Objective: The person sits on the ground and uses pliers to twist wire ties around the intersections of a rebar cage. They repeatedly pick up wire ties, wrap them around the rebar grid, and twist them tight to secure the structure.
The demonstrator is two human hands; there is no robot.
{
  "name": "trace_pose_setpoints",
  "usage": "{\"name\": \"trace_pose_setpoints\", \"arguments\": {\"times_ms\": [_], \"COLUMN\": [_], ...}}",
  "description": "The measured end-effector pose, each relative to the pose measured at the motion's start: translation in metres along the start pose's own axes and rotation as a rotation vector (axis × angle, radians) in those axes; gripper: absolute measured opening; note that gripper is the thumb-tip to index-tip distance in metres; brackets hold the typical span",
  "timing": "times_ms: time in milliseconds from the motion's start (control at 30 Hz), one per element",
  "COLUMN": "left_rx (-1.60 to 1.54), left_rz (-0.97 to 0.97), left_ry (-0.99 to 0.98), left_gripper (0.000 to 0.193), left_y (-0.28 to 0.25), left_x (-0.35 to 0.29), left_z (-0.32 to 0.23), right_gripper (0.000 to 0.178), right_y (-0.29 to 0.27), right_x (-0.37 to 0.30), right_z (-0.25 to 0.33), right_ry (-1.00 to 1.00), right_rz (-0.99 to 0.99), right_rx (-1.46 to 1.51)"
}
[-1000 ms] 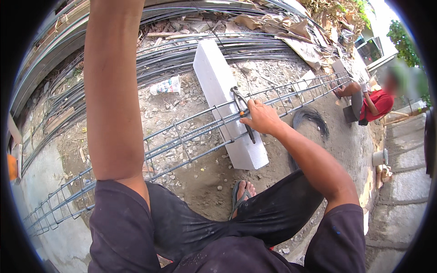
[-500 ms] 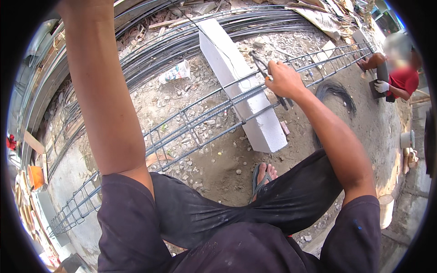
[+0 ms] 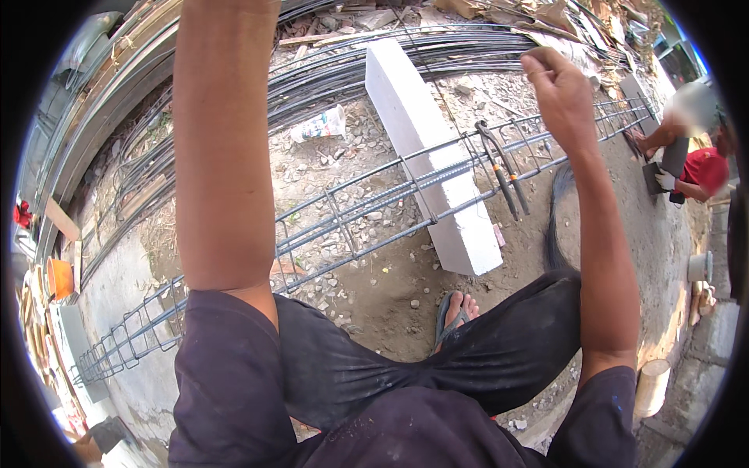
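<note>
My left arm reaches up past the top edge, so my left hand is out of view. Raised beyond the steel bar cage (image 3: 339, 217), my right hand (image 3: 560, 97) has its fingers curled in; anything inside them is hidden. The nippers (image 3: 499, 168) with black and orange handles hang on the cage's bars, apart from my right hand. Below them a long white block (image 3: 460, 222) lies crosswise under the cage. A thin dark wire (image 3: 439, 92) runs down toward the bars near the nippers' head.
Long loose steel rods (image 3: 460, 47) lie along the far side. A coil of dark wire (image 3: 555, 214) rests on the ground at right. A printed cup (image 3: 321, 125) lies on the gravel. At far right a person in red (image 3: 701, 171) crouches with a gloved hand. An orange bucket (image 3: 59, 278) stands left.
My right hand has let go of the nippers and moved up and right; they now hang on the cage. My left arm has shifted right in the picture.
</note>
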State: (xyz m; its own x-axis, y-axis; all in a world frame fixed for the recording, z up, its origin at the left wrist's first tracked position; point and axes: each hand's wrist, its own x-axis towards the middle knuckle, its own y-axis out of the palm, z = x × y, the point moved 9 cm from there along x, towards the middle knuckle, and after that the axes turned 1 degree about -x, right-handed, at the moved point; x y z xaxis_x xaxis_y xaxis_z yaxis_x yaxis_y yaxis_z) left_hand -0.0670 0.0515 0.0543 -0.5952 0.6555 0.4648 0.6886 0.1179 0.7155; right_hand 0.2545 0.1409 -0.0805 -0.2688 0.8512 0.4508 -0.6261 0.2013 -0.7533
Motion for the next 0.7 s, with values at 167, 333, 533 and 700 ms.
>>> {"name": "trace_pose_setpoints", "arguments": {"times_ms": [167, 333, 533, 700], "left_rx": [-0.090, -0.102, 0.715, 0.960], "left_rz": [0.065, 0.155, 0.218, 0.257], "left_ry": [-0.171, -0.428, 0.032, -0.080], "left_gripper": [0.032, 0.033, 0.047, 0.045], "left_y": [0.009, 0.040, -0.002, -0.031], "left_x": [-0.018, -0.043, -0.019, -0.016], "left_z": [0.043, 0.094, 0.111, 0.134], "right_gripper": [0.035, 0.023, 0.024, 0.024], "right_y": [-0.021, -0.020, -0.052, -0.035], "right_x": [-0.020, -0.028, -0.015, -0.017], "right_z": [0.130, 0.122, 0.118, 0.110], "right_ry": [-0.228, -0.042, -0.402, -0.373], "right_rz": [-0.020, 0.016, -0.238, -0.069], "right_rx": [0.706, 0.741, -0.056, -0.106]}}
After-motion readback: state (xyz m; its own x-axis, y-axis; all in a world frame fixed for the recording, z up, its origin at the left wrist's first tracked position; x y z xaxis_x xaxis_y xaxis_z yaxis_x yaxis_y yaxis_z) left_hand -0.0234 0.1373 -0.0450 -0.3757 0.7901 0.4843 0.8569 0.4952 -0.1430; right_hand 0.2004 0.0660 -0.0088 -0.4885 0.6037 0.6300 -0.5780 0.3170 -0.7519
